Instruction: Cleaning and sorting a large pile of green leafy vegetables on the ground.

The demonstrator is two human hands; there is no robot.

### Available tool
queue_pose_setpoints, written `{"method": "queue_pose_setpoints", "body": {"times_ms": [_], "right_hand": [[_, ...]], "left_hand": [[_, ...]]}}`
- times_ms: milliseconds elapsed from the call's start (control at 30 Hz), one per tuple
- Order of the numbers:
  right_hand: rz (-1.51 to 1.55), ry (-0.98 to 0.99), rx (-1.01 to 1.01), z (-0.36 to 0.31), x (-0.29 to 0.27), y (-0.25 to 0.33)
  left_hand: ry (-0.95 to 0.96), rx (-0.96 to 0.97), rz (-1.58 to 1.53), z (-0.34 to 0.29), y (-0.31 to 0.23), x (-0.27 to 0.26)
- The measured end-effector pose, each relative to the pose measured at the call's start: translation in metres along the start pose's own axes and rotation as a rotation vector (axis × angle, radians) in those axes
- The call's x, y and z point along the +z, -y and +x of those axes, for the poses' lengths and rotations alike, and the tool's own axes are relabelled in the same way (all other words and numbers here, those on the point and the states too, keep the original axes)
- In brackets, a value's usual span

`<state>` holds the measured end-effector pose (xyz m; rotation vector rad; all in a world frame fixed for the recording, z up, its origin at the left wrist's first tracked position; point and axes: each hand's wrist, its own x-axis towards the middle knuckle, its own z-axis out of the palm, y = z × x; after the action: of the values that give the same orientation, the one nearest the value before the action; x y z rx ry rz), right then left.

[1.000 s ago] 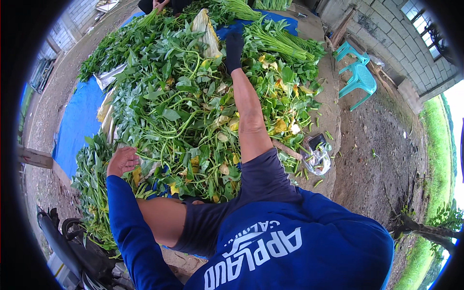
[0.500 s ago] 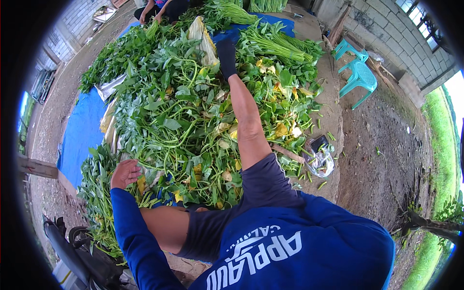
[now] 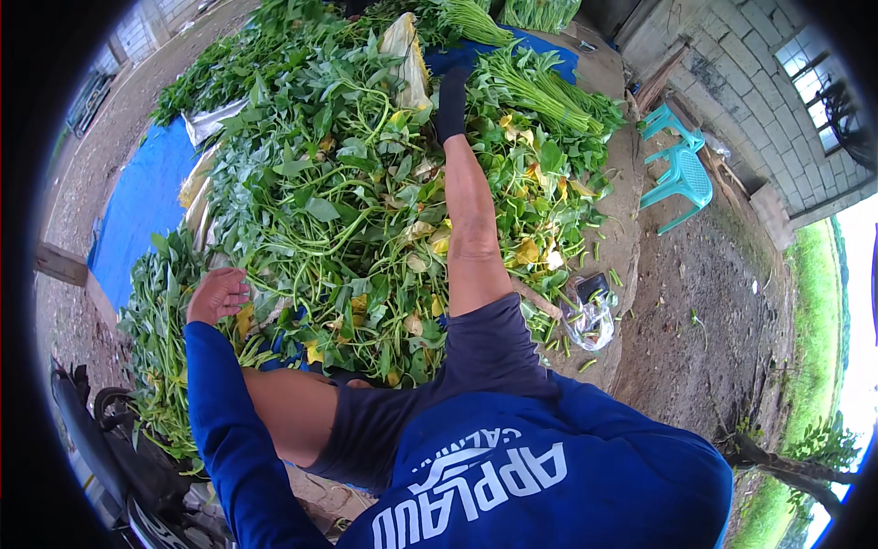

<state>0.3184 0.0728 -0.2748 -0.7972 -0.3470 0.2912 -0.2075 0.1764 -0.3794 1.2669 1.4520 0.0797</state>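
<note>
My left hand (image 3: 218,295) is held above the left edge of a big heap of leafy green stems (image 3: 320,215). Its fingers are loosely bent and a little apart, with nothing visible in them. Just beside it are long green stems and a yellow leaf (image 3: 244,320). My right hand is out of view; that arm is hidden by the blue sweatshirt (image 3: 549,448). One of my legs (image 3: 474,215) stretches across the heap, its foot in a dark sock. Yellowed leaves (image 3: 527,252) are mixed in around the knee.
Bundled green stems (image 3: 549,96) lie at the upper right on a blue tarp (image 3: 137,224). A clear plastic bag (image 3: 590,325) and a dark phone-like object (image 3: 593,285) rest right of my leg. Teal plastic stools (image 3: 681,178) stand near a block wall. A motorcycle (image 3: 105,448) is at lower left.
The whole view has shifted slightly. My left hand stays over the heap's left edge, its fingers a bit more bent. The person at the far edge has mostly left the picture.
</note>
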Motion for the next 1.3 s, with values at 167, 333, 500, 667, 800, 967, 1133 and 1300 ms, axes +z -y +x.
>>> {"method": "queue_pose_setpoints", "body": {"times_ms": [167,333,500,667,800,967,1133,1300], "right_hand": [[0.019,0.006,0.125,0.005,-0.011,-0.027],[0.061,-0.004,0.263,0.011,-0.016,-0.061],[0.12,-0.031,0.372,0.068,-0.062,-0.104],[0.139,-0.04,0.443,0.041,-0.043,-0.125],[0.148,0.004,0.405,0.027,-0.024,-0.088],[0.164,0.041,0.362,0.024,-0.019,-0.063],[0.19,0.073,0.353,0.014,-0.019,-0.058],[0.212,0.106,0.332,0.018,-0.025,-0.059]], "left_hand": [[0.007,0.009,-0.015,0.006,-0.006,0.002],[-0.023,-0.031,0.02,0.0,0.002,-0.002],[-0.042,-0.02,-0.004,-0.005,0.008,-0.009],[-0.04,-0.06,0.018,-0.003,0.019,-0.009],[-0.042,-0.026,0.014,-0.004,0.009,-0.009],[-0.013,-0.001,0.042,0.002,-0.002,-0.002],[-0.044,-0.012,0.049,0.002,0.001,-0.002],[-0.042,-0.012,0.059,0.003,-0.002,0.002]]}}
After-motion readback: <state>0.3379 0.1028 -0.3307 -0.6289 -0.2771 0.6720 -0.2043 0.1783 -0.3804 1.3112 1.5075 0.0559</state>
